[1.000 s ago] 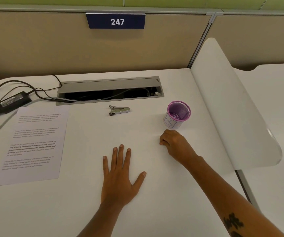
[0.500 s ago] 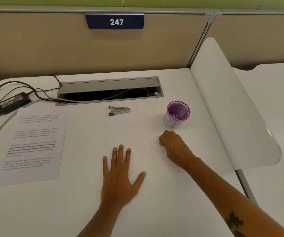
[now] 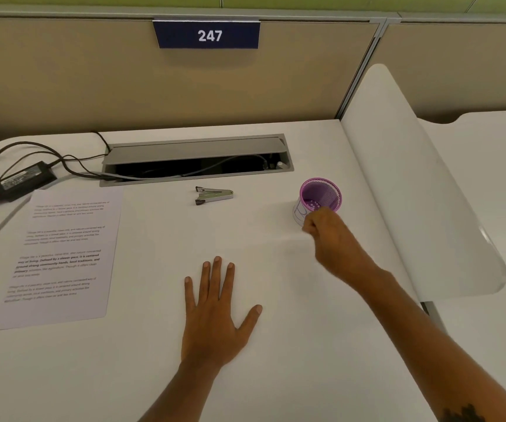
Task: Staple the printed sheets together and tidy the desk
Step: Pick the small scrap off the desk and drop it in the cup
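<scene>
Fingers of my left hand (image 3: 215,315) lie spread and flat on the white desk (image 3: 306,360). Farther out, my right hand (image 3: 330,239) is curled at the purple mesh cup (image 3: 321,194); what it pinches, I cannot tell. Printed sheets (image 3: 60,254) lie well left. Beyond sits the stapler (image 3: 213,195), before the cable tray (image 3: 196,161).

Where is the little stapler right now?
The stapler lies untouched on the white desk, just in front of the open cable tray, left of the purple mesh cup.
</scene>
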Motion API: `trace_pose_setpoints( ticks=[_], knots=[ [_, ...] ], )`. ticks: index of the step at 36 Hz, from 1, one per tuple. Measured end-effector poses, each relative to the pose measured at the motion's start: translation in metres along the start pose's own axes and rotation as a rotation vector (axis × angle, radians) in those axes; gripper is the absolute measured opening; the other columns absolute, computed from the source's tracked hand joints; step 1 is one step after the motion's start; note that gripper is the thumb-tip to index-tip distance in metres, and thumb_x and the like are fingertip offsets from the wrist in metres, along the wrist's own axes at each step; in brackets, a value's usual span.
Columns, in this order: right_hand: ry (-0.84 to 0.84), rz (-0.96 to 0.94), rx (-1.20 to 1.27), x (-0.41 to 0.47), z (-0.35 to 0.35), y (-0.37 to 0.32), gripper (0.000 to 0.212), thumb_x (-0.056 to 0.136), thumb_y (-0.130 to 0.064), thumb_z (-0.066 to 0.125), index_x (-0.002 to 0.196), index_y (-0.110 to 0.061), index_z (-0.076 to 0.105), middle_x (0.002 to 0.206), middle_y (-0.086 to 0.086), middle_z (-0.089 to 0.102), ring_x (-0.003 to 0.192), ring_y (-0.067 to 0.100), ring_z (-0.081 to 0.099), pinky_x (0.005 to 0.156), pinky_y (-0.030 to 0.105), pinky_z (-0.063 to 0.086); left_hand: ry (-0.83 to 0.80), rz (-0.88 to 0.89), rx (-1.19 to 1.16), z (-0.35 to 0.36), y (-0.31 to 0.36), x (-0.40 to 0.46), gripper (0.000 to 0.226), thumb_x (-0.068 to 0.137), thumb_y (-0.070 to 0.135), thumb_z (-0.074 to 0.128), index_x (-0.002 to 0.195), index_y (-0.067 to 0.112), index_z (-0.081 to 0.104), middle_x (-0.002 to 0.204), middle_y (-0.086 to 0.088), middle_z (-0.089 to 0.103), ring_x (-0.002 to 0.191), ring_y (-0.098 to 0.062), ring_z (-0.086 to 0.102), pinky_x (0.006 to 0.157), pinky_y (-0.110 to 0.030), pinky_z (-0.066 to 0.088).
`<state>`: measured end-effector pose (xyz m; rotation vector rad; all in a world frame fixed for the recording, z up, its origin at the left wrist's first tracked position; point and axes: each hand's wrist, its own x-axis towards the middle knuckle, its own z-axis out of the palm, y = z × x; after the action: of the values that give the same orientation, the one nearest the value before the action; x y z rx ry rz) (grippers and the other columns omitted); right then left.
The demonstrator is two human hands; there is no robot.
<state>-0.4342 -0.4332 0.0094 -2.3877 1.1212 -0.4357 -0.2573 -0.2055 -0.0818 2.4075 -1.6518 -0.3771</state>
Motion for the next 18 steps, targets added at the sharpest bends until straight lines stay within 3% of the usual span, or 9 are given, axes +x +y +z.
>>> trace_pose_setpoints(
  ticks=[2, 4, 9, 14, 18],
  knots=[
    [0.066, 0.032, -0.004, 0.011, -0.018, -0.004, 0.021, 0.091, 0.014, 0.051, 0.084, -0.006, 0.051, 0.084, 0.012, 0.054, 0.077, 0.027, 0.045, 0.069, 0.041, 0.042, -0.003, 0.002, 0.004, -0.001, 0.0, 0.0, 0.097, 0.098, 0.083, 0.029, 0.171, 0.026, -0.002, 0.18, 0.001, -0.014, 0.166, -0.022, -0.015, 0.134, -0.062, 0.004],
    [0.101, 0.073, 0.004, 0.023, -0.035, -0.007, 0.016, 0.089, 0.015, 0.05, 0.086, -0.001, 0.054, 0.088, 0.017, 0.057, 0.08, 0.033, 0.051, 0.071, 0.047, 0.044, -0.003, 0.003, 0.003, -0.001, 0.0, -0.001, 0.097, 0.098, 0.083, 0.028, 0.171, 0.026, -0.001, 0.18, 0.001, -0.013, 0.167, -0.022, -0.014, 0.134, -0.062, 0.005],
    [0.085, 0.186, -0.027, 0.046, -0.055, -0.004, 0.014, 0.096, 0.006, 0.055, 0.091, -0.007, 0.056, 0.101, 0.014, 0.061, 0.092, 0.028, 0.057, 0.074, 0.033, 0.046, 0.003, 0.004, -0.021, -0.001, 0.0, 0.0, 0.097, 0.098, 0.082, 0.032, 0.172, 0.025, 0.004, 0.181, 0.0, -0.008, 0.167, -0.022, -0.01, 0.134, -0.063, 0.007],
    [0.125, 0.245, -0.053, 0.056, -0.052, 0.006, 0.012, 0.099, 0.0, 0.056, 0.093, -0.006, 0.065, 0.096, 0.01, 0.066, 0.087, 0.026, 0.062, 0.077, 0.036, 0.054, -0.004, 0.0, -0.009, -0.001, 0.0, 0.0, 0.097, 0.098, 0.083, 0.03, 0.172, 0.026, 0.002, 0.18, 0.001, -0.012, 0.167, -0.022, -0.012, 0.134, -0.062, 0.006],
    [0.158, 0.243, -0.056, 0.057, -0.052, 0.011, 0.011, 0.097, 0.0, 0.062, 0.091, -0.007, 0.068, 0.092, 0.008, 0.069, 0.083, 0.023, 0.063, 0.073, 0.029, 0.053, 0.004, 0.003, -0.023, 0.0, 0.0, 0.0, 0.097, 0.098, 0.082, 0.032, 0.172, 0.025, 0.005, 0.181, 0.0, -0.007, 0.167, -0.023, -0.009, 0.134, -0.063, 0.007]
  ],
)
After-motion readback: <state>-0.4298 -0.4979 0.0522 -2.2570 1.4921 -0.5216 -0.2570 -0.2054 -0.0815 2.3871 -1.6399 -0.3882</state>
